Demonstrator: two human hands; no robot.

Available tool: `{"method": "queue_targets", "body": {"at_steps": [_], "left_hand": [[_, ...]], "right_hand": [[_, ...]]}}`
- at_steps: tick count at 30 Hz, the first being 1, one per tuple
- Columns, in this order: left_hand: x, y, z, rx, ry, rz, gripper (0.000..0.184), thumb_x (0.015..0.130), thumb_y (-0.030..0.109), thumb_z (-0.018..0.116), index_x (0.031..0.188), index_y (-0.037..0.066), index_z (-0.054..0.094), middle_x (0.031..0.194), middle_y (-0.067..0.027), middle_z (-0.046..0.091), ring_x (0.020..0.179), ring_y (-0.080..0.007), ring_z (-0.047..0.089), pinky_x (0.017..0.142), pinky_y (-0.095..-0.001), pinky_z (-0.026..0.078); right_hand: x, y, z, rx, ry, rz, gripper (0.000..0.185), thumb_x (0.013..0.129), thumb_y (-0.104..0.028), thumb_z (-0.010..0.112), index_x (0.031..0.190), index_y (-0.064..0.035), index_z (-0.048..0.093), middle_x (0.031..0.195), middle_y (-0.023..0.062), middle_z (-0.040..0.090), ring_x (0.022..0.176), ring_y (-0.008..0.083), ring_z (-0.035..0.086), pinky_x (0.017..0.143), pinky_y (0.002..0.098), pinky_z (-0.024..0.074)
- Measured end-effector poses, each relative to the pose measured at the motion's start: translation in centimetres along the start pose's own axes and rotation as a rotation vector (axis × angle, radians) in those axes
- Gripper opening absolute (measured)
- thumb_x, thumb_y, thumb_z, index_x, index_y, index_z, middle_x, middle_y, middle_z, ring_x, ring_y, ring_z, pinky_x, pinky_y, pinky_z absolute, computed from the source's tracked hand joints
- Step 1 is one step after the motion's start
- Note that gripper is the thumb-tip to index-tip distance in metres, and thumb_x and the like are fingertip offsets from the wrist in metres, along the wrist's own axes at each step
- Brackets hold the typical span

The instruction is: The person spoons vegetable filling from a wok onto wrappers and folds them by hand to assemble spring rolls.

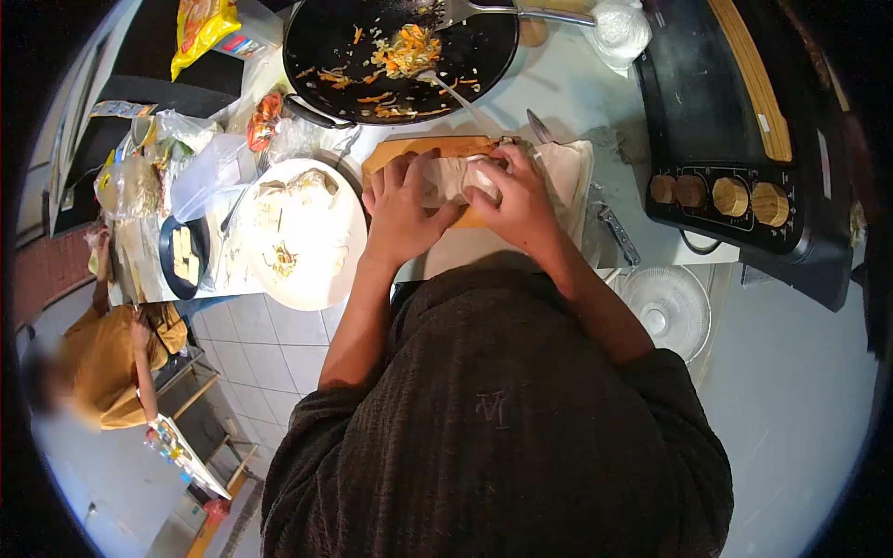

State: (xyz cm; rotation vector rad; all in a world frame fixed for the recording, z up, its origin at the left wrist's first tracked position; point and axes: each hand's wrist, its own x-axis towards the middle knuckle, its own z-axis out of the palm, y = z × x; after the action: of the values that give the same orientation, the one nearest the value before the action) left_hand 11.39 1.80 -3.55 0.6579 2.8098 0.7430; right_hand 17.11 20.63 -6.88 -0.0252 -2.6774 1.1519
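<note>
White wrapper (448,179): might tear if over-pinched.
Left hand (406,209): half-open against it.
Right hand (516,200): gripping it near board's (465,146) right edge.

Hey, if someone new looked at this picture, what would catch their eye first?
Probably the big black wok at the top, with its bright orange-flecked filling. Next, near the centre, the left hand and right hand at a thin pale sheet over a wooden board. The glaring white plate to their left also stands out.
</note>
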Motion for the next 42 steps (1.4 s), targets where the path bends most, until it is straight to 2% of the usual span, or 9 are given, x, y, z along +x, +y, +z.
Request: {"method": "queue_targets", "body": {"at_steps": [3,5,9,11,17,27,32,36,42], "left_hand": [[-0.2,0.6,-0.4,-0.012,0.042,0.050,0.066,0.075,0.036,0.075,0.135,0.017,0.055,0.130,-0.0124,0.052,0.123,-0.0336,0.044,0.102,-0.0502,0.032],[-0.3,-0.3,0.3,0.022,0.082,0.107,0.055,0.078,0.033,0.074,0.129,0.017,0.060,0.127,-0.0110,0.054,0.119,-0.0325,0.046,0.099,-0.0494,0.033],[-0.2,-0.8,1.6,0.041,0.113,-0.069,0.041,0.083,0.024,0.072,0.123,0.017,0.064,0.125,-0.0073,0.056,0.120,-0.0314,0.048,0.100,-0.0467,0.032],[-0.2,-0.9,2.2,0.007,0.275,-0.031,0.032,0.081,0.017,0.070,0.113,0.017,0.068,0.116,-0.0072,0.058,0.112,-0.0313,0.049,0.092,-0.0469,0.034],[-1.2,-0.3,2.2,-0.199,0.147,0.193,0.038,0.076,0.009,0.064,0.112,0.021,0.072,0.114,-0.0072,0.057,0.112,-0.0296,0.049,0.091,-0.0436,0.034],[-2.0,0.6,2.4,-0.061,0.171,0.116,0.034,0.078,0.011,0.062,0.109,0.018,0.074,0.115,-0.0083,0.056,0.113,-0.0293,0.047,0.093,-0.0426,0.033],[0.4,2.3,0.7,-0.079,0.368,0.150,0.042,0.078,0.013,0.068,0.121,0.015,0.066,0.113,-0.0069,0.057,0.111,-0.0286,0.048,0.091,-0.0427,0.035],[4.0,5.1,-1.5,0.216,0.417,0.310,0.052,0.078,0.017,0.074,0.127,0.031,0.063,0.117,-0.0037,0.056,0.109,-0.0278,0.049,0.089,-0.0419,0.038],[7.4,4.7,-0.9,0.363,0.412,0.398,0.021,0.078,0.025,0.073,0.099,0.028,0.076,0.120,-0.0009,0.056,0.116,-0.0259,0.047,0.093,-0.0442,0.034]], "right_hand": [[0.1,0.3,0.3,-0.006,0.025,-0.035,0.039,0.076,-0.020,0.076,0.111,-0.0049,0.068,0.118,0.0178,0.054,0.106,0.0371,0.055,0.094,0.0479,0.0439],[0.3,0.4,0.4,-0.005,0.052,-0.066,0.035,0.076,-0.021,0.077,0.107,-0.0061,0.068,0.115,0.0146,0.056,0.104,0.0339,0.056,0.090,0.0428,0.0465],[0.9,0.6,0.1,-0.060,0.025,-0.112,0.034,0.076,-0.020,0.076,0.106,-0.0074,0.068,0.116,0.0124,0.056,0.106,0.0331,0.055,0.093,0.0426,0.0445],[1.2,0.6,-0.2,-0.006,-0.033,-0.109,0.032,0.076,-0.019,0.075,0.105,-0.0079,0.068,0.117,0.0110,0.056,0.106,0.0325,0.054,0.096,0.0424,0.0428],[1.1,1.0,-0.3,-0.003,-0.074,-0.113,0.032,0.077,-0.020,0.075,0.105,-0.0060,0.068,0.116,0.0118,0.056,0.109,0.0323,0.055,0.096,0.0431,0.0434],[1.3,1.5,-1.6,0.181,-0.100,-0.167,0.030,0.078,-0.017,0.074,0.105,-0.0051,0.069,0.116,0.0132,0.055,0.107,0.0336,0.057,0.090,0.0424,0.0469],[1.0,2.1,-1.4,0.123,-0.126,-0.185,0.027,0.076,-0.014,0.075,0.101,-0.0051,0.069,0.114,0.0135,0.055,0.101,0.0327,0.058,0.087,0.0419,0.0478],[0.7,2.3,-1.1,0.066,-0.103,-0.172,0.026,0.080,-0.014,0.074,0.102,-0.0021,0.069,0.116,0.0143,0.055,0.102,0.0312,0.059,0.088,0.0391,0.0486],[0.9,2.1,-1.4,0.050,-0.074,-0.245,0.024,0.079,-0.016,0.074,0.099,-0.0036,0.069,0.111,0.0148,0.056,0.096,0.0321,0.058,0.084,0.0414,0.0485]]}}
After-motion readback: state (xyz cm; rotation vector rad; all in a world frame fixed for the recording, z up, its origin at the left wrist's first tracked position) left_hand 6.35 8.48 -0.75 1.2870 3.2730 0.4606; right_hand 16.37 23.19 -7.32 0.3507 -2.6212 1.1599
